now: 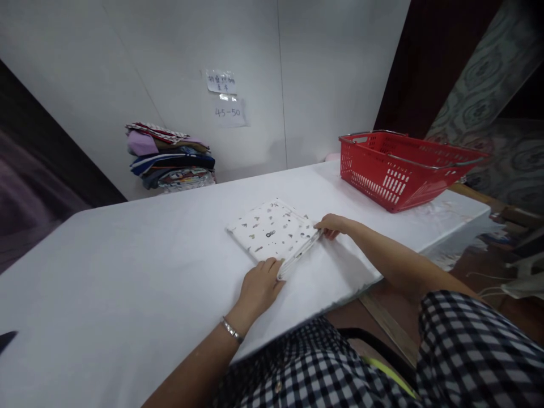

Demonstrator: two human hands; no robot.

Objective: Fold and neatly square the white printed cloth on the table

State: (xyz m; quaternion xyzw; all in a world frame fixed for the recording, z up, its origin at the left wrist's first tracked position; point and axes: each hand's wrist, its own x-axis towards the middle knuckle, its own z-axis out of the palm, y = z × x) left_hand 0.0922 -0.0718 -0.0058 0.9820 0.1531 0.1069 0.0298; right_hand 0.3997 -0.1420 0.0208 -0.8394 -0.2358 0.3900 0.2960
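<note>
Nearest: your checked shirt (pixel 331 368), then a metal bracelet (pixel 232 330) on the L wrist.

Left hand (pixel 259 286) lies palm-down on the white table (pixel 106 283). Fingers are loosely bent, not clenched, w/ tips touching the near corner of the folded cloth (pixel 272 229).

The cloth is white w/ small scattered dark and tan prints, folded to a flat square. It sits turned corner-on to you at mid-table, near the front edge. The dark mark at its centre is too small to read.

Right hand (pixel 334 225) is at the cloth's right corner, fingers curled onto the edge. Thumb is hidden, so can't tell if it pinches or only presses.

Farther R: red basket (pixel 403 167) on the table, wire handles down. Far L, by the wall: stack of folded clothes (pixel 170 161), mixed colours.

On the wall: lower note (pixel 229 112) reads "45-50". Upper note (pixel 221 81) is handwritten, not legible.
</note>
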